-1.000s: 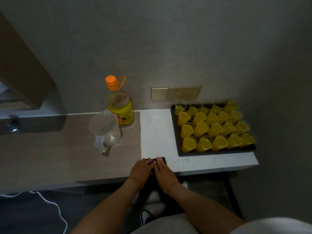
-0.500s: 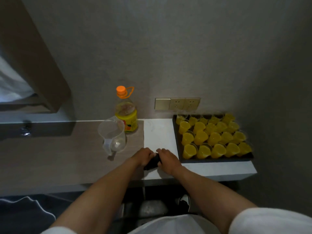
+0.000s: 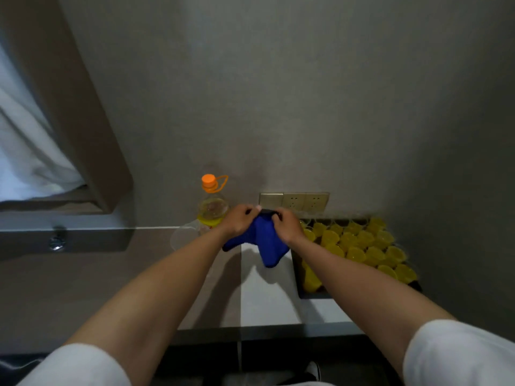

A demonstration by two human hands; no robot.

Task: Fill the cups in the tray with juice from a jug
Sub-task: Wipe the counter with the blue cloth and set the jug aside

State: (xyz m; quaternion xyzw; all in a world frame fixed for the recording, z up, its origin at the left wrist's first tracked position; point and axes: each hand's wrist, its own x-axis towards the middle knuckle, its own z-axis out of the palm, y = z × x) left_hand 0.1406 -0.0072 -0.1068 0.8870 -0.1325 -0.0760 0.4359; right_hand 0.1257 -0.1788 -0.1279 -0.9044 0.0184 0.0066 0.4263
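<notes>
Head view, looking forward and down along two bare forearms in white sleeves. Left hand [image 3: 239, 222] and right hand [image 3: 287, 226] raised close together above the surface [image 3: 267, 296], fingers of both curled and pinching the top edge of a blue cloth [image 3: 262, 242] (a dark strip runs along that edge), so that the cloth hangs down between the wrists, clear of the surface.

Likely risks from here: hanging cloth just beside the tray's near left corner, so a swing or a careless wipe could brush the closest cups and tip them; cups packed rim to rim, so one knocked cup could spill into its neighbours. Right forearm passing over the tray's left edge, another possible source of a bump. Jug partly hidden behind the left arm, easy to catch with an elbow.

Containers: dark tray [image 3: 312, 294] at the right of the surface, against the wall, holding rows of small clear cups [image 3: 359, 246], every visible one apparently filled with yellow-orange juice; pouring judged finished or nearly so. Clear plastic jug [image 3: 184, 236] left of the hands, looking empty, though only part shows. Behind it, an upright bottle [image 3: 212, 208] with an orange cap and carry loop, some pale yellow liquid inside. Wall sockets [image 3: 294, 201] above the tray.
</notes>
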